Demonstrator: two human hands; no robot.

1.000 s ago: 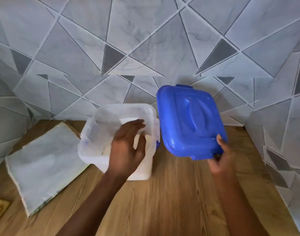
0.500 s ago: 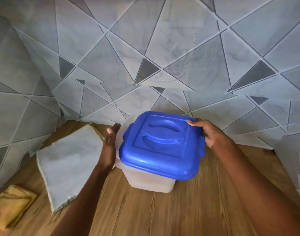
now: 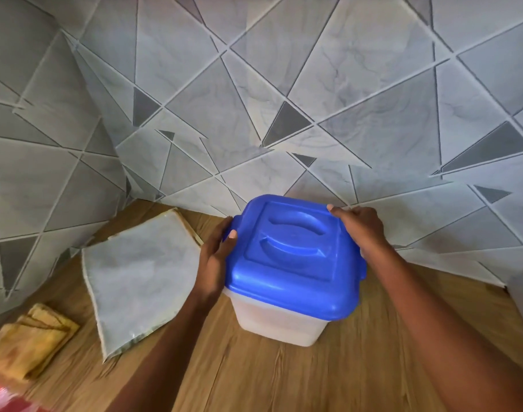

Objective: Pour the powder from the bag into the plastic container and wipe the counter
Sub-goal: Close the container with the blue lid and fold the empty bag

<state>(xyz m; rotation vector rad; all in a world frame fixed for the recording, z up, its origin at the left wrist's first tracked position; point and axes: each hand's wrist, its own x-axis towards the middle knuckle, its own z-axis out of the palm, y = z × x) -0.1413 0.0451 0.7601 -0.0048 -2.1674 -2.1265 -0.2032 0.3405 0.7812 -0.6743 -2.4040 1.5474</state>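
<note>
A white translucent plastic container (image 3: 279,321) stands on the wooden counter (image 3: 254,376) near the tiled wall. Its blue lid (image 3: 292,257) sits on top, slightly tilted. My left hand (image 3: 217,257) grips the lid's left edge, thumb on top. My right hand (image 3: 359,226) grips the lid's far right corner, fingers curled over the rim. A flat pale bag (image 3: 138,278) lies on the counter left of the container. The container's contents are hidden by the lid.
A folded yellow cloth (image 3: 28,343) lies at the counter's left front. Something red (image 3: 4,399) shows at the bottom left corner. Tiled walls (image 3: 284,99) close the counter in at the back, left and right.
The blue lid came from my right hand's side onto the container. My left hand left the container's inside and now holds the lid's left edge. The view shifted right and down.
</note>
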